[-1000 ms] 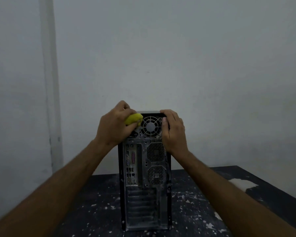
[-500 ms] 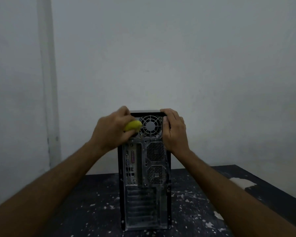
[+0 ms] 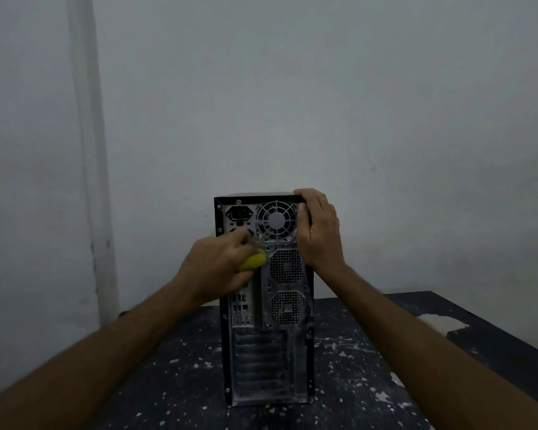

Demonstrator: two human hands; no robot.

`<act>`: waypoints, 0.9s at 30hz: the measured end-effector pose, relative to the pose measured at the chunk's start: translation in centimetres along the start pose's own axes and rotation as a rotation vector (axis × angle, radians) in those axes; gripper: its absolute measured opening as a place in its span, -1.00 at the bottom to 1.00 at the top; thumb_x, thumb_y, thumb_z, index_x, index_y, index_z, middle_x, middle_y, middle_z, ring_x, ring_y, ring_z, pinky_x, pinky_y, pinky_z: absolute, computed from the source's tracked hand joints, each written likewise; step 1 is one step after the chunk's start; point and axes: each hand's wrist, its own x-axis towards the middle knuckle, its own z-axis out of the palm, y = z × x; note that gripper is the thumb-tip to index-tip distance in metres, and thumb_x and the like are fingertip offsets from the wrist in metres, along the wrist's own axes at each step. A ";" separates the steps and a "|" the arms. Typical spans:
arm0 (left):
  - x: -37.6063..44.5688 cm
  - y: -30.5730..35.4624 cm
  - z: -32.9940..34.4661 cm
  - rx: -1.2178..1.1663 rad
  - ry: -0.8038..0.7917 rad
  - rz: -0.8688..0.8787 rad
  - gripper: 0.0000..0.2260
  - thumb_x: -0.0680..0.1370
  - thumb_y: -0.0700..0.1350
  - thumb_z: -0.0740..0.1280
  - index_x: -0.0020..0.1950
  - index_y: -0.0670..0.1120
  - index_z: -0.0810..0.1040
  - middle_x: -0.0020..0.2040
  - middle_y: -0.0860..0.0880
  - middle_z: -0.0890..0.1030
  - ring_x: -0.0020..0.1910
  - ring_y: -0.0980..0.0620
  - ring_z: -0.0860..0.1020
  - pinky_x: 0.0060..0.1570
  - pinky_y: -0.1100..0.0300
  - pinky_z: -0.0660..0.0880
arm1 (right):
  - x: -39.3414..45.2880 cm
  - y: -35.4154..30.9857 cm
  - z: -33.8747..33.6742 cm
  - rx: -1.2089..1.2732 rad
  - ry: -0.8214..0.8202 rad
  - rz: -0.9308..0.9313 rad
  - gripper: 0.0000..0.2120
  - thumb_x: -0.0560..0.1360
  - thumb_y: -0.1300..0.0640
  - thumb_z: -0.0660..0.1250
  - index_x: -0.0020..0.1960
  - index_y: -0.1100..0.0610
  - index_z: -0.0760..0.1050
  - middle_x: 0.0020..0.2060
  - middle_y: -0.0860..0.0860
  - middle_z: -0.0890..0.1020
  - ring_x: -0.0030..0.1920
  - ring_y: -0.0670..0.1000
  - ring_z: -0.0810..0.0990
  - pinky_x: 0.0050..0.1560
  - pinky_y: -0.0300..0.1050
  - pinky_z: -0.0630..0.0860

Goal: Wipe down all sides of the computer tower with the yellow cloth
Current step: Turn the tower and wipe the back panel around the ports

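The black computer tower (image 3: 263, 352) stands upright on the table with its dusty rear panel facing me, fan grille at the top right. My left hand (image 3: 215, 268) is closed around the bunched yellow cloth (image 3: 253, 261) and presses it against the left part of the rear panel, just below the power socket. My right hand (image 3: 316, 226) grips the tower's top right corner, thumb on the rear face and fingers over the top edge.
The table (image 3: 370, 367) is dark and flecked with white paint, with a bare pale patch (image 3: 441, 322) at the right. A plain wall stands close behind the tower. A vertical white pipe (image 3: 89, 150) runs down the wall at the left.
My left hand has slid down the rear panel with the cloth, from the top left corner to below the power socket, which now shows. My right hand has stayed on the top right corner.
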 end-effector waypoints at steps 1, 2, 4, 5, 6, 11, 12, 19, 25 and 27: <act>-0.1 -0.2 0.1 0.004 0.002 -0.003 -0.67 0.54 0.16 0.33 0.09 -0.06 0.66 -0.01 -0.01 0.55 -0.32 0.00 0.56 -0.45 0.19 0.45 | 0.0 0.0 0.0 0.002 0.001 0.005 -0.63 0.67 0.00 0.06 0.35 0.06 0.48 0.28 -0.07 0.53 0.20 0.02 0.51 0.15 0.08 0.47; 0.0 -0.5 0.2 0.003 0.046 -0.054 -0.68 0.55 0.16 0.34 0.10 -0.06 0.66 -0.01 -0.01 0.55 -0.30 0.00 0.56 -0.43 0.18 0.46 | -0.1 0.0 0.0 0.005 0.002 0.006 -0.64 0.67 0.00 0.06 0.36 0.05 0.48 0.28 -0.08 0.53 0.20 0.02 0.51 0.16 0.08 0.47; 0.5 -0.6 0.0 -0.017 0.183 -0.190 -0.69 0.55 0.14 0.37 0.09 -0.08 0.66 -0.02 -0.02 0.55 -0.28 0.00 0.54 -0.42 0.18 0.45 | 0.0 0.0 -0.1 0.001 0.010 -0.006 -0.64 0.67 0.01 0.05 0.36 0.05 0.48 0.28 -0.08 0.53 0.19 0.02 0.51 0.16 0.09 0.47; 0.6 -0.1 0.2 -0.027 0.224 -0.225 -0.71 0.55 0.12 0.40 0.08 -0.09 0.66 -0.02 -0.02 0.55 -0.28 0.00 0.53 -0.42 0.19 0.44 | 0.0 0.0 -0.1 0.000 0.011 -0.012 -0.63 0.67 0.01 0.05 0.36 0.05 0.49 0.28 -0.08 0.54 0.20 0.02 0.51 0.16 0.09 0.47; 0.7 0.7 0.8 -0.030 0.229 -0.221 -0.72 0.55 0.10 0.43 0.08 -0.09 0.66 -0.02 -0.03 0.55 -0.27 0.00 0.54 -0.41 0.19 0.45 | 0.0 0.0 -0.1 0.001 0.010 -0.013 -0.63 0.67 0.01 0.05 0.36 0.06 0.49 0.29 -0.07 0.54 0.19 0.02 0.51 0.16 0.10 0.47; 2.0 1.5 1.1 0.007 0.146 -0.129 -0.72 0.54 0.10 0.46 0.08 -0.09 0.65 0.01 -0.03 0.56 -0.28 -0.01 0.57 -0.39 0.19 0.47 | 0.0 0.0 -0.3 -0.024 -0.001 -0.005 -0.60 0.66 0.00 0.01 0.37 0.03 0.49 0.30 -0.08 0.54 0.18 0.04 0.51 0.14 0.14 0.46; 2.4 1.0 0.6 0.002 0.200 -0.190 -0.72 0.55 0.11 0.45 0.09 -0.08 0.66 0.00 -0.03 0.56 -0.28 0.00 0.55 -0.39 0.20 0.44 | 0.0 0.1 -0.5 -0.038 -0.009 -0.014 -0.59 0.65 0.00 0.00 0.37 0.02 0.48 0.31 -0.09 0.54 0.18 0.05 0.50 0.14 0.15 0.45; 1.7 1.8 1.9 -0.047 0.089 -0.082 -0.66 0.55 0.17 0.37 0.09 -0.07 0.65 0.03 -0.01 0.55 -0.26 0.00 0.58 -0.40 0.18 0.49 | -0.5 -0.2 -1.4 -0.134 0.026 -0.056 -0.58 0.64 0.08 0.07 0.44 0.05 0.47 0.34 0.00 0.51 0.24 0.05 0.39 0.15 -0.01 0.36; 3.2 4.4 0.7 -0.673 0.275 -0.618 -0.69 0.55 0.06 0.49 0.10 -0.04 0.44 -0.03 0.00 0.52 -0.17 0.09 0.52 -0.26 0.24 0.49 | -3.5 -3.5 -2.2 0.072 -0.053 -0.071 -0.79 0.64 0.02 0.31 -0.03 0.15 0.56 -0.21 -0.03 0.56 -0.20 -0.05 0.50 -0.19 -0.13 0.46; 3.8 5.9 0.1 -0.954 0.228 -0.705 -0.66 0.57 -0.07 0.49 0.18 -0.08 0.36 -0.02 -0.08 0.53 -0.24 0.11 0.57 -0.32 0.25 0.52 | -4.3 -5.4 -2.3 0.235 -0.125 0.061 -0.76 0.62 -0.05 0.37 0.12 0.12 0.56 -0.15 -0.05 0.62 -0.17 -0.12 0.60 -0.22 -0.27 0.53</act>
